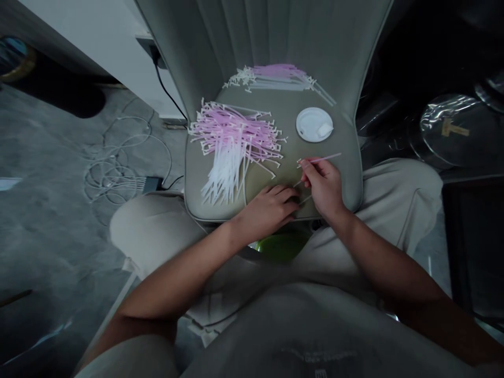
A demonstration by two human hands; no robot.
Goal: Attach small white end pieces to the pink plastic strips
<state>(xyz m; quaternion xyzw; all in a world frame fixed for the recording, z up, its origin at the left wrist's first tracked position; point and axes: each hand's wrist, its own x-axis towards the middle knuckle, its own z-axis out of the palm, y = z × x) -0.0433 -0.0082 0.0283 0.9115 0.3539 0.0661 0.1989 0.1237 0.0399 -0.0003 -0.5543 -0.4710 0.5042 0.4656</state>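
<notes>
On the chair seat [260,202] my right hand [325,184] pinches a thin pink stick [328,157] with a small white hooked end near the fingertips. My left hand [271,207] lies palm down at the seat's front edge, fingers stretched and close together. Thin pale sticks show between the two hands; whether the left fingers press on them is hidden. Left of my hands is a loose heap of pink sticks [236,128] with white hooked ends, white sticks [228,173] fanned out below them. A small white round dish [309,118] with a white lump in it sits beyond my right hand.
A second row of pink and white sticks [279,84] lies by the backrest [255,31]. Cables [114,173] are tangled on the floor at left. A shiny round metal container [449,121] stands at right. Something green [281,247] shows below the seat edge.
</notes>
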